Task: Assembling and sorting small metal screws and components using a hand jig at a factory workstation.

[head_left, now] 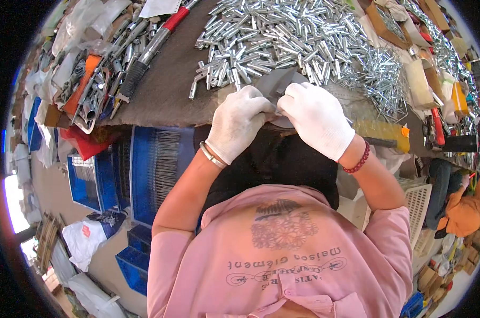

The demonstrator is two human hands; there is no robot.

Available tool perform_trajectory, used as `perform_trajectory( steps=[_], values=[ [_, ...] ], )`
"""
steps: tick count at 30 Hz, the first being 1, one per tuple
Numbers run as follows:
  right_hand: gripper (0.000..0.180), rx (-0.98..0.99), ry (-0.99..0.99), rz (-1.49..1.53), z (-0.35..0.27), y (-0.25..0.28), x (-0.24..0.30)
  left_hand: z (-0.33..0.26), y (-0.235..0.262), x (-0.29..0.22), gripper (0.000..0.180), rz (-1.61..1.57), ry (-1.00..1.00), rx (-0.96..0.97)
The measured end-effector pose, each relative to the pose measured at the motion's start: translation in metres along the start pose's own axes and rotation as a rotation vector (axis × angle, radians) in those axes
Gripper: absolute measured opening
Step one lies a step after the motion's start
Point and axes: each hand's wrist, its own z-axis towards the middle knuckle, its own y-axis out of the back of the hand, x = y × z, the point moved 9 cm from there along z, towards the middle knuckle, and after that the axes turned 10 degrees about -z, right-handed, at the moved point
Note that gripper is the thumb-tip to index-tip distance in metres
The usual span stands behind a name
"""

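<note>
Both my hands wear white gloves and meet at the near edge of the cloth-covered bench (168, 79). My left hand (240, 121) is closed in a pinch, and so is my right hand (318, 117). Between them they grip a thin, dark grey piece (274, 82) that looks like a folded sheet or small bag; the fingers hide its lower part. Just beyond it lies a wide pile of shiny metal tubes (282, 37), possibly sockets. To the right of that pile is a heap of thin metal pins (380, 79).
Loose tools and an orange-handled piece (86, 79) crowd the bench's left side, beside a long red-and-black tool (155, 47). Blue bins (139, 180) with metal rods stand below left. A white plastic crate (417, 212) is at lower right. Another person in orange (463, 212) sits far right.
</note>
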Motion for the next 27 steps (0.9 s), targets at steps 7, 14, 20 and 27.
perform_trajectory(
  steps=[7,14,20,27],
  values=[
    [0.018,0.086,-0.002,-0.171,-0.001,-0.001,0.003,0.0,0.0,0.001,0.013,0.001,-0.011,-0.017],
    [0.038,-0.021,-0.331,-0.059,-0.041,0.005,-0.055,0.002,0.001,0.001,0.013,-0.028,0.009,-0.011],
    [0.054,-0.192,-0.347,0.094,-0.071,0.042,-0.028,0.001,0.001,0.003,0.013,-0.043,0.044,0.019],
    [0.05,-0.014,-0.276,0.001,-0.07,0.023,-0.012,0.004,0.001,0.006,0.011,-0.124,0.09,0.012]
  ],
)
